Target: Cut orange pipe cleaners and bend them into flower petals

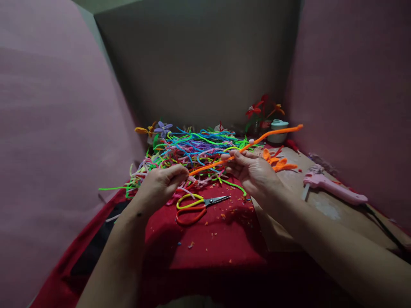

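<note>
An orange pipe cleaner [212,165] stretches between my two hands, above the table. My left hand [162,186] is closed around its left end. Thumb and fingers of my right hand [252,171] pinch it near the middle, and its free end rises to the upper right. Just below my hands lies a pair of scissors [194,208] with one yellow and one red handle, blades pointing right. Behind them spreads a tangled heap of colourful pipe cleaners [199,147]. Beyond my right hand rest orange petal-shaped pieces [278,162].
A pink glue gun [334,186] with a black cord lies on a brown board [321,209] at right. A lidded pot [278,130] and red flowers [255,109] stand behind. Small scraps dot the red cloth [205,252]. A purple flower [163,128] is at back left.
</note>
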`<action>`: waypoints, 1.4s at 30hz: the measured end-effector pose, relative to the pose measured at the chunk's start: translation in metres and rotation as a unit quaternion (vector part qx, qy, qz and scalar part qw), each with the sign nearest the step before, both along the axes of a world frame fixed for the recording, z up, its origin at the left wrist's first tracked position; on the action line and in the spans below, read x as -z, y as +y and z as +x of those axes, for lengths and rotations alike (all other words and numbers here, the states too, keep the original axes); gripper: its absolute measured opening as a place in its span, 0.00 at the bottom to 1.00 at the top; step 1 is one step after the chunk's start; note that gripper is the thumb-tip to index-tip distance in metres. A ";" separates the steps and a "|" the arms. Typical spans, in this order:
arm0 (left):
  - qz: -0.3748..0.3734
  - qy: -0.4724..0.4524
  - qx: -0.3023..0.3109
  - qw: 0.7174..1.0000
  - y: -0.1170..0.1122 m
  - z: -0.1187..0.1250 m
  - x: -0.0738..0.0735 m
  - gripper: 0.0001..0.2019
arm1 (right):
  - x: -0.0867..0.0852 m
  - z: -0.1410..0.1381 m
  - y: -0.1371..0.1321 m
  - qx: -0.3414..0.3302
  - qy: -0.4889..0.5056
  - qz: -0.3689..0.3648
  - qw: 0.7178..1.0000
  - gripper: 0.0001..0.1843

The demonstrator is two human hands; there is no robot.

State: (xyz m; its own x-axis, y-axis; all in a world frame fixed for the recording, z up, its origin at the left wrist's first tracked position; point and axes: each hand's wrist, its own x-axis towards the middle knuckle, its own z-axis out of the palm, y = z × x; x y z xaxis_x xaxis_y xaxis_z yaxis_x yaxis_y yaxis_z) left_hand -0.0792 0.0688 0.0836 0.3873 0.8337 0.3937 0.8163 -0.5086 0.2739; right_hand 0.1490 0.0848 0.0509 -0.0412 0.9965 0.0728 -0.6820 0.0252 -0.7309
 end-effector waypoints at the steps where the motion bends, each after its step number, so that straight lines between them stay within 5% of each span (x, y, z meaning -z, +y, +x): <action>1: 0.003 0.013 -0.003 1.000 0.003 0.002 0.002 0.12 | 0.002 0.002 0.001 0.008 0.001 -0.007 1.000 0.02; 11: -0.073 -0.024 -0.001 0.997 0.028 0.009 0.036 0.14 | 0.019 0.017 0.018 -0.005 -0.020 -0.023 1.000 0.02; 17: -0.204 -0.095 0.056 0.973 0.025 0.006 0.031 0.13 | 0.015 0.021 0.018 -0.005 -0.032 0.015 0.999 0.05; 21: -0.196 -0.256 0.010 0.947 0.021 0.014 0.019 0.13 | 0.010 0.018 0.001 -0.097 -0.082 0.059 0.990 0.06; 24: -0.231 -0.368 0.053 0.899 0.013 0.035 0.010 0.13 | 0.011 0.011 -0.016 -0.189 -0.112 0.051 0.974 0.08; 26: -0.263 -0.385 0.078 0.881 0.005 0.051 0.006 0.14 | 0.013 0.006 -0.025 -0.229 -0.129 0.045 0.964 0.09; 33: -0.257 -0.352 0.092 0.896 -0.008 0.068 0.007 0.07 | 0.014 -0.004 -0.031 -0.278 -0.150 0.015 0.949 0.08; 38: -0.366 -0.424 0.113 0.821 -0.002 0.052 0.014 0.10 | 0.009 0.000 -0.015 -0.385 -0.137 0.019 0.913 0.07; 42: -0.389 -0.444 0.131 0.796 0.002 0.046 0.016 0.09 | 0.016 -0.001 -0.001 -0.430 -0.121 0.036 0.894 0.07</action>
